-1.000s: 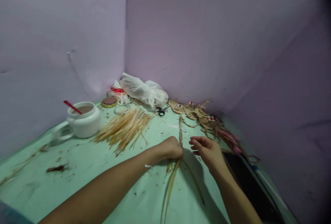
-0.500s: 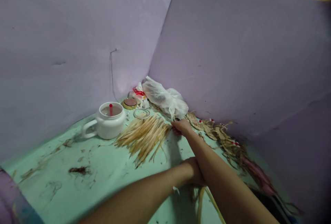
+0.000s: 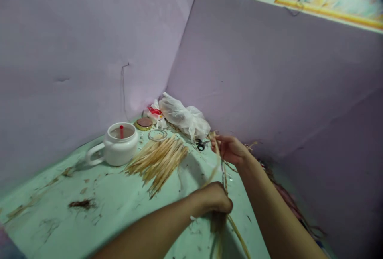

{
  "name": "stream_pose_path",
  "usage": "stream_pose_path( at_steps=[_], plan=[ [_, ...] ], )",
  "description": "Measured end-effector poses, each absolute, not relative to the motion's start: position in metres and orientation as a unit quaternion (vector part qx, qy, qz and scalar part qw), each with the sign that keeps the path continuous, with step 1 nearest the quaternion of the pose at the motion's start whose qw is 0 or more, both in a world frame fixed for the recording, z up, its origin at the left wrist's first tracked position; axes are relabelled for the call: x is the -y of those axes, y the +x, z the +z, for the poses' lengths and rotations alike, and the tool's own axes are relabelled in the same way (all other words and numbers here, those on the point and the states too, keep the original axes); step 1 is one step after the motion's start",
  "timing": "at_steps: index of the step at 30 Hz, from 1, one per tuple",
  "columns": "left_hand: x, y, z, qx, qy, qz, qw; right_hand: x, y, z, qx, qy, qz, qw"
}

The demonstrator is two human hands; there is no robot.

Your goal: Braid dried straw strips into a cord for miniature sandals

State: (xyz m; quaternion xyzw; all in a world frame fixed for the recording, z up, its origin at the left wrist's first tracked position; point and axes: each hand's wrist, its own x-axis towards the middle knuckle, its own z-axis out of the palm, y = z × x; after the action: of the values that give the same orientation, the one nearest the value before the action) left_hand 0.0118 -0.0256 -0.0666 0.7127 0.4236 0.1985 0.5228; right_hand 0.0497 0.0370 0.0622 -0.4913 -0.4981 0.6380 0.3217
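Note:
My left hand [image 3: 217, 198] is closed around long pale dried-fibre strands [image 3: 237, 235], whose ends hang below the fist. Above and to its right, my right hand [image 3: 229, 148] pinches the upper end of a flat straw-coloured strip [image 3: 217, 151]. That strip runs down toward the left fist. Scissors with black handles [image 3: 200, 144] lie just left of the right fingertips. Farther left, a bundle of dried straw-coloured strips [image 3: 160, 161] is spread on the pale green surface [image 3: 125, 207].
A white mug [image 3: 119, 149] with a red stick in its liquid stands at left. Behind the bundle are a ring-shaped coil [image 3: 157, 134], a round gold-rimmed tin [image 3: 144, 123] and a white plastic bag [image 3: 185, 117]. Purple walls [image 3: 239, 71] meet behind; a dark fibre tuft [image 3: 81, 204] lies front left.
My right hand has drawn back from beside the bundle and now holds up a strip. The scissors show more fully. My view has shifted slightly up and right.

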Motion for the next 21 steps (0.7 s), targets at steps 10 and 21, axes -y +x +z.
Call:
stream_pose_path(
  at_steps=[10, 21],
  plan=[
    [0.04, -0.02, -0.023, -0.461, 0.651, 0.182, 0.574, 0.075, 0.141, 0.011, 0.431, -0.551, 0.62, 0.354],
    [0.04, -0.019, -0.022, -0.462, 0.614, 0.161, 0.619, 0.087, 0.138, -0.007, 0.398, -0.574, 0.661, 0.274]
  ],
)
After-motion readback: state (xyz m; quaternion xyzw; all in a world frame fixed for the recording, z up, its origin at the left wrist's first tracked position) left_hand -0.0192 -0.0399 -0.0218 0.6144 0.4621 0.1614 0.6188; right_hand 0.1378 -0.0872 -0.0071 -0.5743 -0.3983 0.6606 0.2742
